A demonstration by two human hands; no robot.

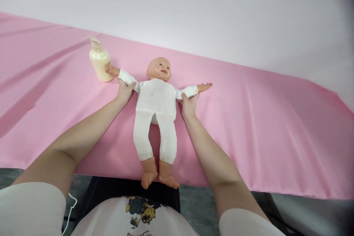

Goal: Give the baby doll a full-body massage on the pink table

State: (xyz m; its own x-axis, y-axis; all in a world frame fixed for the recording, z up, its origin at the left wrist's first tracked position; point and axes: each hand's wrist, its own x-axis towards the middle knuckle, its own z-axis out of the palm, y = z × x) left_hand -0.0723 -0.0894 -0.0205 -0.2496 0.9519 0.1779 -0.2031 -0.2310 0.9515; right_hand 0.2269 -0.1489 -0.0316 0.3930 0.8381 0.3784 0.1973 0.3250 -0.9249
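A baby doll (pixel 156 97) with a white cloth body lies on its back on the pink-covered table. Its bald head points to the wall, and its feet reach over the near edge. Both of its arms are spread out sideways. My left hand (pixel 125 91) grips the doll's arm on the left, thumb on top and fingers partly hidden underneath. Around the sleeve of the other arm my right hand (pixel 189 106) is closed in the same way. A cream pump bottle (pixel 101 62) stands upright behind the doll's left-side fist, touching or very close to it.
The pink cloth (pixel 262 129) drapes over the table with wrinkles and a hanging front edge. A white wall (pixel 193 11) rises behind it. Below the near edge are a dark seat or frame and a white cable (pixel 71 206) at lower left.
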